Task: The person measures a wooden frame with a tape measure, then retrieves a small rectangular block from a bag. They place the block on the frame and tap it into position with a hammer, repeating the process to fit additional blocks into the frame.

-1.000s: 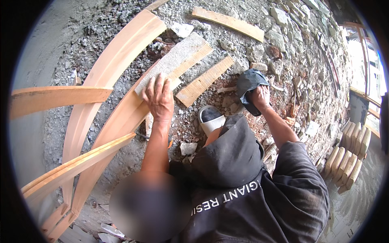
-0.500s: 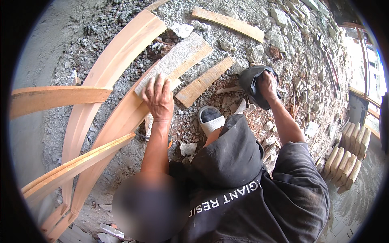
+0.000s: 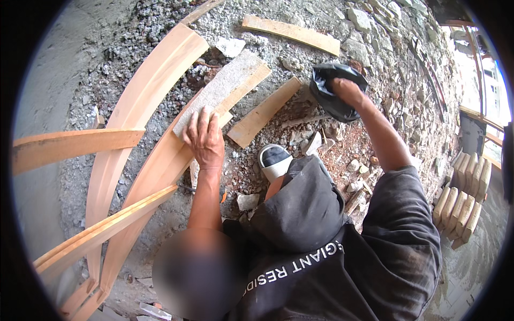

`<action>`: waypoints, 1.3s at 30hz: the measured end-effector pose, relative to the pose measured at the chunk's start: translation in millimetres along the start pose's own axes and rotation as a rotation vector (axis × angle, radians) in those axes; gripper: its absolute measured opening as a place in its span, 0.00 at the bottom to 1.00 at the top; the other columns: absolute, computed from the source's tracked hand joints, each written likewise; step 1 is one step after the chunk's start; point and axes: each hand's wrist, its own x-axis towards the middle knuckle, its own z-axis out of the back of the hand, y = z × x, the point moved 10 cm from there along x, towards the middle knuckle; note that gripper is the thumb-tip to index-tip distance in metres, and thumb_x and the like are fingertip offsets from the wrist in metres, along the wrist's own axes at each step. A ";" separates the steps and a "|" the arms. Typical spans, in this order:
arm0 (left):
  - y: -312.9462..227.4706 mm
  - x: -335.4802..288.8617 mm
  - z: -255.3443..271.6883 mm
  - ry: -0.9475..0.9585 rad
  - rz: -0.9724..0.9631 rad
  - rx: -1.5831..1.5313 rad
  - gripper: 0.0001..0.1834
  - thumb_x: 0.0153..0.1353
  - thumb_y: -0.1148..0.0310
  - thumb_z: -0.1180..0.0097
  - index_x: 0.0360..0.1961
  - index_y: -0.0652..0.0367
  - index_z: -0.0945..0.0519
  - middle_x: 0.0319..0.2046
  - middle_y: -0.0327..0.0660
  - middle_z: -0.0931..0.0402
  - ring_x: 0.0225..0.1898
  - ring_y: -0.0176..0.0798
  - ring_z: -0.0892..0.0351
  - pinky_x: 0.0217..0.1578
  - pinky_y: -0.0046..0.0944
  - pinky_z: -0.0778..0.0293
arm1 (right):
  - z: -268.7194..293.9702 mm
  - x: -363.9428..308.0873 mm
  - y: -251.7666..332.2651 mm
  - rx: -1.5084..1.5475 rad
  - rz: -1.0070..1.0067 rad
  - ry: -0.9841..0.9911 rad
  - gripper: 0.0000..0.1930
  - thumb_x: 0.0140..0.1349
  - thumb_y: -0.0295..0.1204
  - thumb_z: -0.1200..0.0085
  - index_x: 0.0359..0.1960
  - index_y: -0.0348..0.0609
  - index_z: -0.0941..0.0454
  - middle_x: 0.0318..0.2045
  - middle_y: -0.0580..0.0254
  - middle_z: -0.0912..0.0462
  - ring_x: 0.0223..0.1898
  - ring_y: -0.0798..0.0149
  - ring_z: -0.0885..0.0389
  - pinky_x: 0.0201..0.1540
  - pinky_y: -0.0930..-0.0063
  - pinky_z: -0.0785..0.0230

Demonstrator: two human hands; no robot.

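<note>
My left hand [image 3: 204,140] lies over a short board [image 3: 224,85] with a grey, mortar-like crust on its face, fingers stretched across it and slightly apart. That board rests on a long curved wooden piece [image 3: 152,160]. Over on the right, my right hand [image 3: 347,91] reaches into the mouth of a black bag [image 3: 336,107] on the rubble. Its fingers are hidden inside, so what they hold does not show. Between the hands lies a short plank [image 3: 264,113].
Another curved timber [image 3: 134,96] lies at left, with a wooden strip [image 3: 77,148] and paired strips [image 3: 107,227] across the timbers. A board [image 3: 292,35] lies at the far side. Stones and rubble [image 3: 357,20] cover the ground. Stacked pale blocks [image 3: 456,214] stand at right.
My right hand and the black bag have shifted away from me, and the bag's mouth now faces up more. My left hand stays on the crusted board. The view has shifted slightly.
</note>
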 end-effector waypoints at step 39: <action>-3.9 -0.6 -1.8 0.015 -0.035 0.007 0.17 0.52 0.74 0.42 0.46 0.51 0.21 0.56 0.38 0.29 0.60 0.45 0.36 0.58 0.52 0.47 | 20.8 44.6 -13.8 0.549 -0.566 -0.305 0.14 0.55 0.38 0.51 0.32 0.40 0.21 0.37 0.42 0.19 0.42 0.44 0.20 0.44 0.54 0.28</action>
